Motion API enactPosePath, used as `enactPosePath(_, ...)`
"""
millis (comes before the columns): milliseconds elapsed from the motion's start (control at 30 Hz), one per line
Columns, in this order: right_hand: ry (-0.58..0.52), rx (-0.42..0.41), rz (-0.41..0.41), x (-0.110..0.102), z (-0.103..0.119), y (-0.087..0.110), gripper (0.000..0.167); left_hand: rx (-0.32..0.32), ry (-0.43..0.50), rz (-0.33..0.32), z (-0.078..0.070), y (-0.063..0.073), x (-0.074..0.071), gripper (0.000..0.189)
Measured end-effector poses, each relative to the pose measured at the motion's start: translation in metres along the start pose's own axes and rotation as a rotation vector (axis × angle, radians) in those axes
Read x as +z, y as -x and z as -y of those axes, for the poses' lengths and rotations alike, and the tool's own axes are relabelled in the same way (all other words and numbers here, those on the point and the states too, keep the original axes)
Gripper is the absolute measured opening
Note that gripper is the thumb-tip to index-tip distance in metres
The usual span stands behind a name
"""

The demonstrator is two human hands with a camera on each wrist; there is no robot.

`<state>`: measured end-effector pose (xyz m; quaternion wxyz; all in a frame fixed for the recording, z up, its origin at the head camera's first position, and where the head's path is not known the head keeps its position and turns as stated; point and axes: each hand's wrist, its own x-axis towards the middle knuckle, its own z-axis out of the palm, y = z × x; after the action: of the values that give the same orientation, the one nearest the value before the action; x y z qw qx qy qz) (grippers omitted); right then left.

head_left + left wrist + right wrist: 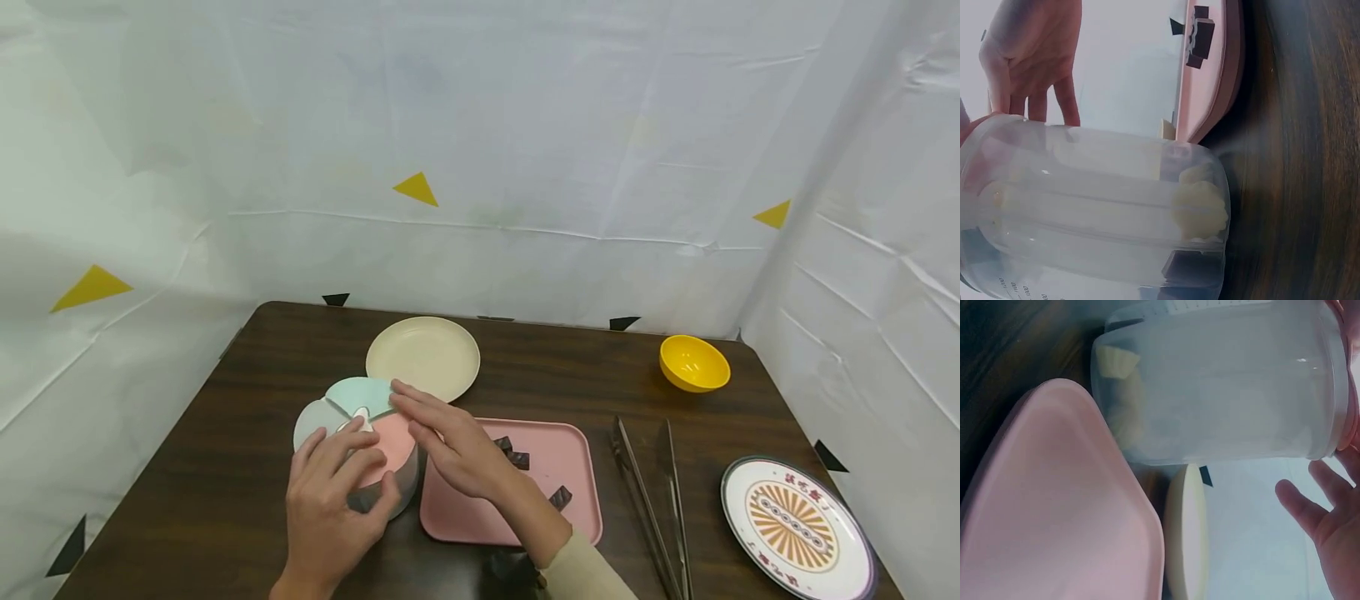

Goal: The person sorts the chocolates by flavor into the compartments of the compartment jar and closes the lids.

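Note:
A clear plastic canister (1104,206) with a round segmented lid stands upright at the left of the table. Its lid has mint (360,390), pale grey (317,417) and pink (397,437) sections. My left hand (326,483) is at the near side of the lid, fingers bent over it and thumb apart. At the lid's right edge, my right hand (457,446) reaches across with fairly straight fingers. Pale yellowish chunks (1197,209) and dark pieces (1191,269) lie in the canister's bottom, seen through its wall.
Beside the canister lies a pink tray (551,442) with several dark brown blocks (517,459). A cream plate (423,354) sits behind. To the right are metal tongs (641,492), a yellow bowl (693,367) and a patterned plate (795,529). White sheeting (525,125) surrounds the table.

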<state>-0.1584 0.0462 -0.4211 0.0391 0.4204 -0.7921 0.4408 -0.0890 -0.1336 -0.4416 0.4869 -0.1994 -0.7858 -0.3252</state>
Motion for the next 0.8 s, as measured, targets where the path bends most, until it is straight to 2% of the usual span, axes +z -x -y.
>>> enactPosePath(133, 0.027, -0.037, 0.016, -0.001, -0.002, -0.002, 0.041, -0.010, 0.019, 0.005, 0.002, 0.000, -0.002, 0.011)
enactPosePath(300, 0.161, -0.078, 0.000, -0.002, -0.002, -0.003, 0.042, -0.025, 0.046, -0.008, 0.006, 0.000, -0.004, 0.030)
enactPosePath(400, 0.271, -0.093, -0.003, -0.002, -0.001, -0.004, 0.047, -0.016, 0.078, -0.023, 0.008, -0.001, -0.006, 0.022)
enactPosePath(500, 0.329, -0.085, -0.009, -0.003, -0.001, -0.005, 0.050, -0.009, 0.087, -0.050, 0.009, -0.001, -0.008, 0.011)
enactPosePath(667, 0.293, -0.062, 0.011, -0.004, 0.001, -0.004, 0.046, -0.018, 0.068, -0.100, 0.012, -0.001, -0.013, 0.015)
enactPosePath(800, 0.224, -0.056, 0.050, -0.004, 0.001, -0.003, 0.035, -0.030, 0.038, -0.084, 0.014, -0.001, -0.017, 0.019)
